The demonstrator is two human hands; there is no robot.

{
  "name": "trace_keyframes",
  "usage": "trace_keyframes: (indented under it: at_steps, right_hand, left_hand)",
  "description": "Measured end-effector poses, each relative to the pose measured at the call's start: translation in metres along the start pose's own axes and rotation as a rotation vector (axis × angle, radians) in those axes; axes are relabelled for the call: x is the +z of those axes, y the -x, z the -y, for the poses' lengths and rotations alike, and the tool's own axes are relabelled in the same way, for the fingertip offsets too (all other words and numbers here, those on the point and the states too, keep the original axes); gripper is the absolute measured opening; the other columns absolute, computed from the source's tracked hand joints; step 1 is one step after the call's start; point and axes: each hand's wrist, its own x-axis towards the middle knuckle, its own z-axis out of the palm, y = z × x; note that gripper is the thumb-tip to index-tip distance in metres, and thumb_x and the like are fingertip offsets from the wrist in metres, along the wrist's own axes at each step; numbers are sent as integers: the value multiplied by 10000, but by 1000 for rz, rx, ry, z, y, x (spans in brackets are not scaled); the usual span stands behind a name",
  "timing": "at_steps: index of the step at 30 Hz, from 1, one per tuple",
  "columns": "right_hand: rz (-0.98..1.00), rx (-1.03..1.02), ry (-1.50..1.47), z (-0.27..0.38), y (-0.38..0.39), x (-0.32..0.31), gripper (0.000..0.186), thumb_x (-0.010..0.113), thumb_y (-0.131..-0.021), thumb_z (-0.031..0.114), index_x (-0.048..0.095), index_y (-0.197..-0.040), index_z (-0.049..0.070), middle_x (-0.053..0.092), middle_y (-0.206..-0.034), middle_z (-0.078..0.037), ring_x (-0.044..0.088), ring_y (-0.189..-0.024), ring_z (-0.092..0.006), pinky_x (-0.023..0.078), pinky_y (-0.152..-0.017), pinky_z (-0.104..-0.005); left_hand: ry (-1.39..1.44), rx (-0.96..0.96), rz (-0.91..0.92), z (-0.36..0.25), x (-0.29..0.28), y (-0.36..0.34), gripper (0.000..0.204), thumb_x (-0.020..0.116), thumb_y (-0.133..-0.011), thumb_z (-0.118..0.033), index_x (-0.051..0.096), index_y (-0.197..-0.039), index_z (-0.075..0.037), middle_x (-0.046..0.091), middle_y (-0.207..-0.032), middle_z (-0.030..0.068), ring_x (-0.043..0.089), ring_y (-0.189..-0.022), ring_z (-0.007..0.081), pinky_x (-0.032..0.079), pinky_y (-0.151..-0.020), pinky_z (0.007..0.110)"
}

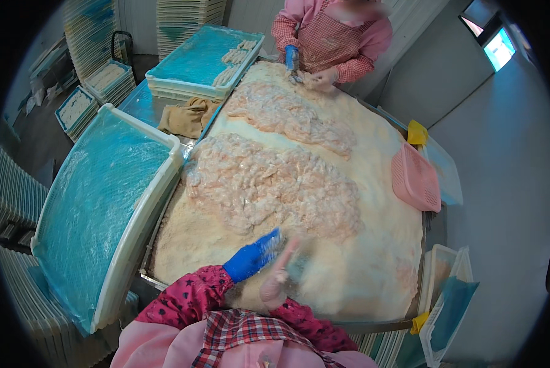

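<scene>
My left hand (250, 254), in a blue glove dusted white, is over the powder-covered table (183, 251) with its fingers stretched out, just in front of a large mound of pale pinkish, moist pieces (269, 184). My right hand (278, 279), in a pale pink glove, is beside it above the powder; its fingers are smeared by motion. A second strip of similar pieces (287, 116) lies farther back.
A co-worker (330, 43) handles pieces at the far edge. Blue-lined trays (103, 202) (201, 55) and a cloth sack (186, 116) are at left. A pink basket (413, 178) and yellow scoop (417, 132) sit right. Tray stacks (17, 190) surround the table.
</scene>
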Motion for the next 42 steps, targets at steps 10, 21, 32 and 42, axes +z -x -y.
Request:
trace_keyframes:
  at_steps: [10, 21, 32, 42]
  right_hand:
    - [36, 76, 268, 18, -5, -24, 731, 191, -947, 511, 63, -1435, -19, 57, -1507, -181, 36, -1397, -296, 20, -1122, -405]
    - [317, -205, 324, 24, -15, -5, 859, 179, -906, 589, 77, -1395, -110, 96, -1461, -289, 71, -1367, -433, 36, -1099, -507]
    - [237, -215, 985, -66, -171, -123, 291, 518, -844, 181, 498, -1076, 7, 524, -1027, -168, 477, -994, -306, 371, -879, -400]
    - [552, -236, 1190, -89, -220, -167, 188, 643, -658, 16, 581, -833, 48, 576, -776, -129, 562, -766, -313, 446, -705, -386]
  left_hand:
    - [1118, 5, -278, -23, 25, -4, 516, 392, -962, -172, 218, -1416, 0, 268, -1462, 127, 277, -1344, 221, 185, -1108, 311]
    - [480, 275, -427, -45, 26, -6, 698, 414, -928, -397, 140, -1437, -5, 165, -1495, 135, 176, -1377, 228, 123, -1118, 347]
    - [1850, 9, -498, -33, -22, 51, 473, 350, -985, -293, 328, -1351, 6, 353, -1402, 153, 330, -1305, 258, 243, -1114, 359]
    - [106, -384, -990, -117, -222, 254, 580, 341, -963, -441, 348, -1377, -35, 388, -1394, 121, 388, -1251, 202, 283, -1059, 350]
